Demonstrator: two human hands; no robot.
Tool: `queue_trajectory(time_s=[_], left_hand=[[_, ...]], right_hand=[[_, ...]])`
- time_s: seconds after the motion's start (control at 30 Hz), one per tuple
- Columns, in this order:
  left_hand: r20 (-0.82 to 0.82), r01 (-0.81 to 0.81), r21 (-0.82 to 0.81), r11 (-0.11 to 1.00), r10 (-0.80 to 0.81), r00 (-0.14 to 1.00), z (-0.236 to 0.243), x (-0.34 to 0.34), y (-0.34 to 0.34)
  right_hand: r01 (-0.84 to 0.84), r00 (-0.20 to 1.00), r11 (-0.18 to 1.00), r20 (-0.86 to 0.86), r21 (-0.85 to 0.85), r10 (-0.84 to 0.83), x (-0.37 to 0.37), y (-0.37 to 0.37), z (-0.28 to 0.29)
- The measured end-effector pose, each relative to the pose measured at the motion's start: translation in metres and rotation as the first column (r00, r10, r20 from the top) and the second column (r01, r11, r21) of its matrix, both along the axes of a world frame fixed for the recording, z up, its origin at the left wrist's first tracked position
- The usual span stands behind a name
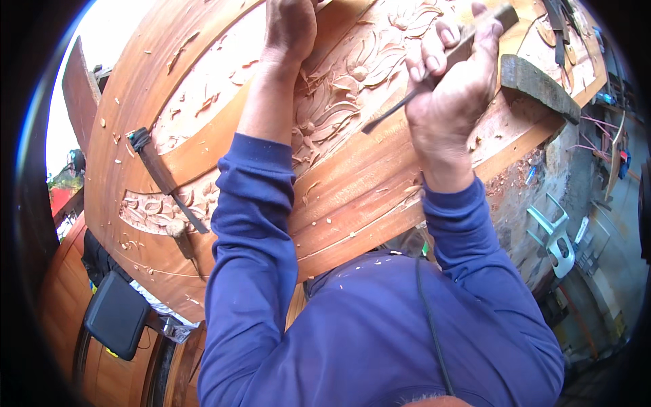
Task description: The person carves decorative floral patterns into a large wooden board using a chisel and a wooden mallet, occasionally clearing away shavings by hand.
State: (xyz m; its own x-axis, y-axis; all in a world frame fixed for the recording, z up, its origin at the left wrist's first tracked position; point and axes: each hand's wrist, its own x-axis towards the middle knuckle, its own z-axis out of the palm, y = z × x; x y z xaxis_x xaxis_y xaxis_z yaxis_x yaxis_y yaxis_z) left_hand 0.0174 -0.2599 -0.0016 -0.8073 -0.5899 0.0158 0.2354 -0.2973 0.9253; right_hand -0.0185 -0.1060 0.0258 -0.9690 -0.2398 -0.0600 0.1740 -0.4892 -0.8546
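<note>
A carved wooden panel (pixel 352 217) with floral relief and shavings lies across the view. My right hand (pixel 454 88) grips a wooden-handled chisel (pixel 397 103), its narrow dark blade angled down-left over the carving. My left hand (pixel 291 27) is at the top edge, over the panel; its fingers are mostly out of frame, so what it holds cannot be made out. On the panel at left lie a dark-handled chisel (pixel 163 176) and a shorter wooden-handled tool (pixel 180 236). A long worn wooden block (pixel 536 88) rests on the panel right of my right hand.
More chisels (pixel 559 34) lie at the panel's upper right. A pale blue plastic stool (pixel 556 244) stands on the grey floor at right, near rods and scraps. A dark padded pad (pixel 115 315) sits lower left beside other wooden boards (pixel 61 298).
</note>
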Motion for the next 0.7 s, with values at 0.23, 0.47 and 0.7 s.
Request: queue_trajectory(time_s=[0.23, 0.47, 0.7], left_hand=[[-0.22, 0.03, -0.173, 0.984, -0.069, 0.973, -0.003, 0.002, 0.005], [-0.195, -0.067, -0.12, 0.99, 0.043, 0.98, 0.006, 0.001, 0.016], [-0.343, -0.181, 0.035, 0.983, 0.182, 0.922, -0.019, -0.006, -0.014]], right_hand=[[-0.502, 0.859, 0.854, -0.036, 0.136, 0.511, -0.033, -0.042, -0.016], [-0.585, 0.808, 0.81, -0.047, 0.047, 0.587, -0.026, -0.042, -0.02], [-0.621, 0.783, 0.779, 0.042, 0.086, 0.62, -0.01, -0.052, -0.022]])
